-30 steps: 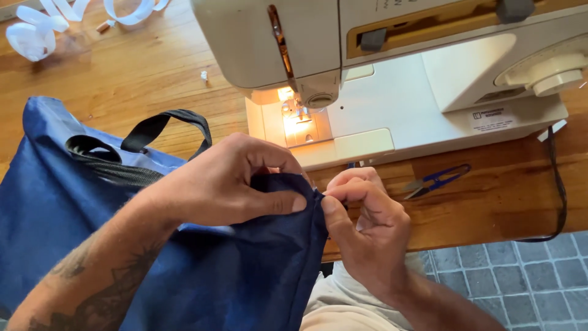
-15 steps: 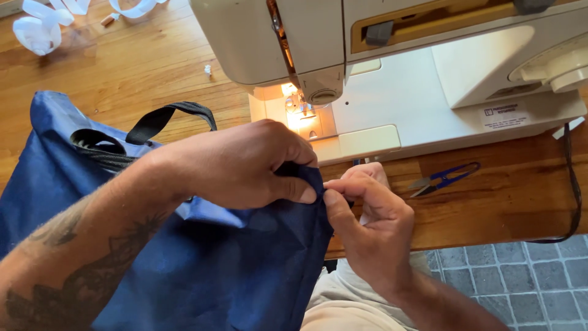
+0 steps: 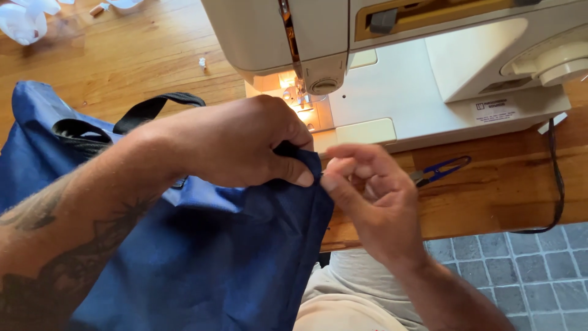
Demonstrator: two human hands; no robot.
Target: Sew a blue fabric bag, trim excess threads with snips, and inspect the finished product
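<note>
A dark blue fabric bag [image 3: 202, 257] with black straps [image 3: 147, 110] lies over the left part of the wooden table and hangs off its front edge. My left hand [image 3: 239, 144] pinches the bag's upper corner between thumb and fingers. Against that same corner my right hand [image 3: 367, 196] has its thumb and forefinger closed on the fabric edge. Both hands sit just in front of the cream sewing machine [image 3: 398, 73], below its lit needle area [image 3: 294, 98].
Small blue-handled thread snips [image 3: 441, 170] lie on the wooden table [image 3: 490, 190] right of my hands. A black cord [image 3: 557, 184] runs down the table's right side. White fabric scraps [image 3: 24, 18] sit at the far left. Grey floor tiles [image 3: 520, 276] show below.
The view has shifted slightly. My left hand has slid right along the bag's corner toward the machine, and my right hand's fingers have moved a little at the fabric edge.
</note>
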